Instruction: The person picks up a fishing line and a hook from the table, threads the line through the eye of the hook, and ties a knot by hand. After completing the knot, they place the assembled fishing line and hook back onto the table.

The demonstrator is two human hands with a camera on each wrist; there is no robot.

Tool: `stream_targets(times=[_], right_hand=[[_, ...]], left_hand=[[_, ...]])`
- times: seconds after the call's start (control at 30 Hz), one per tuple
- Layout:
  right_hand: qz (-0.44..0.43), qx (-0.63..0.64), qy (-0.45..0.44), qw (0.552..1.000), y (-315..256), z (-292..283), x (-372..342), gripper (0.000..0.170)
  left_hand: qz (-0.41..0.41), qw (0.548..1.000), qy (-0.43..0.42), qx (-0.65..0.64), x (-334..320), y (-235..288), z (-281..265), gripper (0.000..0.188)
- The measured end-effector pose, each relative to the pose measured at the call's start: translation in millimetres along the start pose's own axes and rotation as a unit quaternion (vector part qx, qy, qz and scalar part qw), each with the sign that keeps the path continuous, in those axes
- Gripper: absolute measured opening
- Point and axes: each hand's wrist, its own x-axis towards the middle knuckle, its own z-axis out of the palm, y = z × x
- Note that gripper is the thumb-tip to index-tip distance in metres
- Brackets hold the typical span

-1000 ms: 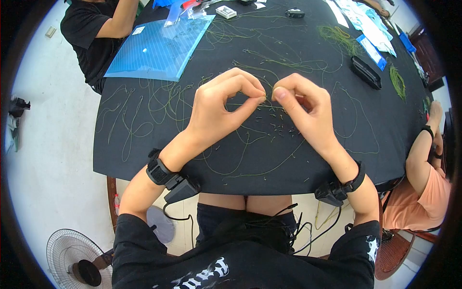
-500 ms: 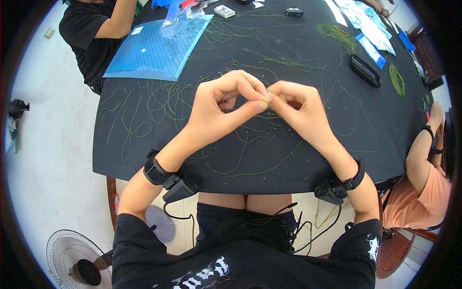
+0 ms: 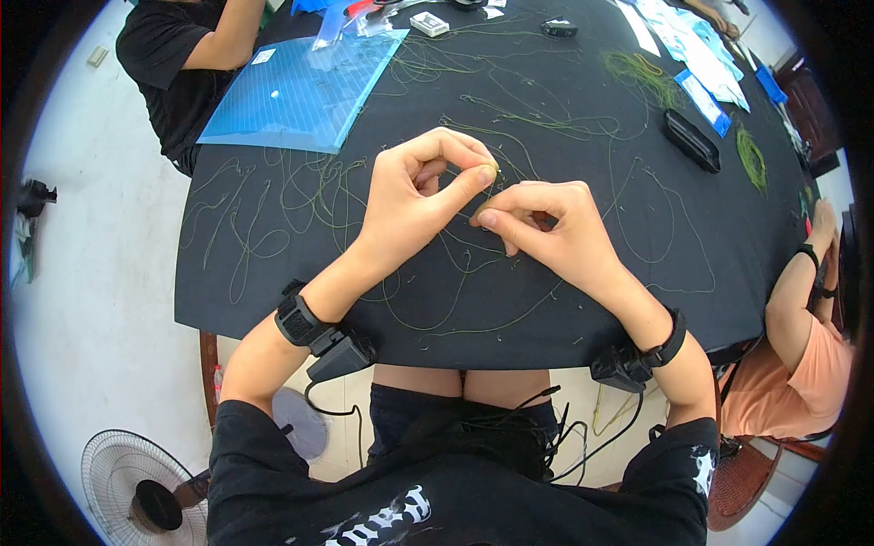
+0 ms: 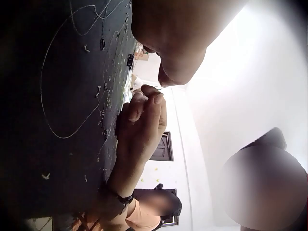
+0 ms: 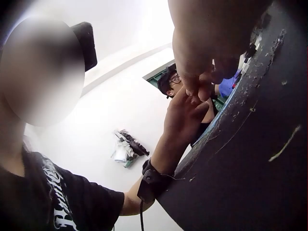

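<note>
Above the black table, the left hand (image 3: 414, 196) pinches a tiny greenish-yellow piece (image 3: 496, 169) between thumb and forefinger. Just below and to its right, the right hand (image 3: 560, 223) has thumb and forefinger pressed together; a thin line seems to run between the two hands, its end hidden in the right fingertips. The hands are close but apart. In the left wrist view the right hand (image 4: 139, 125) shows with its fingers bent together. The right wrist view has the left hand (image 5: 185, 113) behind the near fingers. Thin green line (image 3: 455, 314) lies looped on the table under them.
A blue sheet (image 3: 300, 100) lies at the back left, beside a seated person. At the back right are a black case (image 3: 690, 141), a green line bundle (image 3: 751, 159) and white papers (image 3: 701, 55). Small dark bits lie near the hands. Another person sits at the right.
The hands came together at the fingertips, then parted. The right hand has moved left and down, below the left fingertips; the left hand has stayed nearly in place.
</note>
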Motion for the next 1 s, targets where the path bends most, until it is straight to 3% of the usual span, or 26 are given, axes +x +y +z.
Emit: stream_targets(times=[0.13,0.33,0.43,0.63,0.83,1.0], right_hand=[[-0.020,-0.014,0.008,1.000,-0.6,1.7,-2.0,0.010],[-0.059,0.017,0.032,0.998,2.2,1.2,-2.1,0.009],[-0.004,0.081,0.026,0.996,-1.3,-3.4,-3.2,0.013],[0.047,0.215,0.043,0.975,3.6,-10.2,0.2,0.020],[0.062,0.193,-0.021,0.979,6.7,-9.7,-0.9,0.021],[0.086,0.178,-0.080,0.977,-1.2,-6.5,-0.8,0.025]], left_hand=[[0.008,0.997,-0.028,0.077,-2.1,9.2,-3.8,0.003],[0.108,0.970,-0.021,0.217,-1.8,19.4,-1.8,0.008],[0.166,0.954,-0.036,0.248,-1.0,17.9,-2.5,0.010],[0.197,0.951,-0.088,0.220,-1.8,25.1,0.4,0.011],[0.080,0.992,-0.071,0.071,-9.5,22.0,0.8,0.008],[0.061,0.996,-0.026,0.056,-9.5,16.3,4.0,0.005]])
